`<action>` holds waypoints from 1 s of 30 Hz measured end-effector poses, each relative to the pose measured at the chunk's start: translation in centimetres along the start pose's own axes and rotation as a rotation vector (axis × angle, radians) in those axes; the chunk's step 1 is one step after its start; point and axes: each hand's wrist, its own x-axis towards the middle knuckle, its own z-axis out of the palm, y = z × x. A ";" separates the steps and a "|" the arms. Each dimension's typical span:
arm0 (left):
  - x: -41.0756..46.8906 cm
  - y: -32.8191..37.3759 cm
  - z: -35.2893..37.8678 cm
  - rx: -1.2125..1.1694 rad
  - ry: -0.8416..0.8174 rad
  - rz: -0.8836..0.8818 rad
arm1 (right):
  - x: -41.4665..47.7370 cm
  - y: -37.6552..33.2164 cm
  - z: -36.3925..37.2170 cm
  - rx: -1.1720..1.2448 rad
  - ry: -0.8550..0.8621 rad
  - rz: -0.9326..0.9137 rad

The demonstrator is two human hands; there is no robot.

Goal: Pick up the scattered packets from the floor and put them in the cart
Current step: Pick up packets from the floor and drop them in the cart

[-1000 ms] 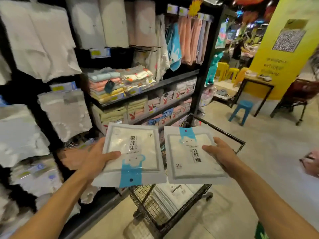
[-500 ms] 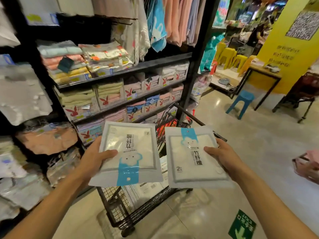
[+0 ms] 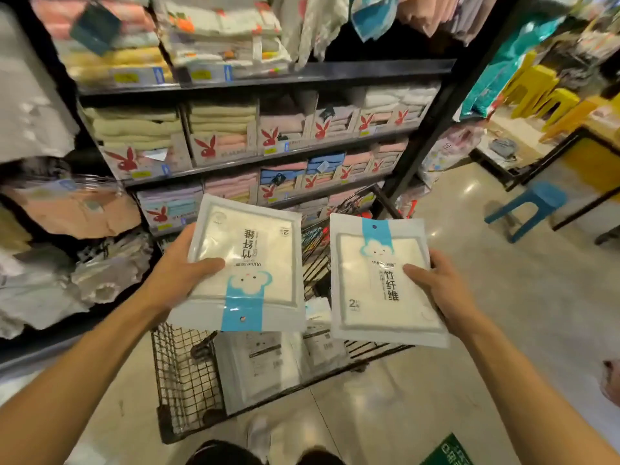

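A: So, which step is this?

B: The drop-off, I'd say. The left hand [image 3: 174, 280] grips the left packet [image 3: 248, 263] by its edge, thumb on top; the right hand [image 3: 443, 290] holds the right packet [image 3: 379, 283] likewise. Both packets hang side by side above the cart [image 3: 181, 364].

A: And next?

B: Probably lowering both onto the stacked packets [image 3: 265, 367] inside, then letting go; the slick wrappers may slide.

Above cart [image 3: 186, 364]: left packet [image 3: 255, 253], right packet [image 3: 364, 290]
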 end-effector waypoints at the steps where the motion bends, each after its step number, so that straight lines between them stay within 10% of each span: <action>1: 0.4 -0.7 0.5 -0.019 0.010 -0.013 | 1.5 0.6 0.2 -0.006 -0.019 0.006; 17: 3.6 -26.5 11.8 -0.132 0.150 -0.447 | 20.6 21.7 7.2 -0.277 -0.409 0.277; 30: 4.4 -38.6 16.9 -0.044 0.194 -0.547 | 25.4 37.4 9.5 -0.490 -0.394 0.277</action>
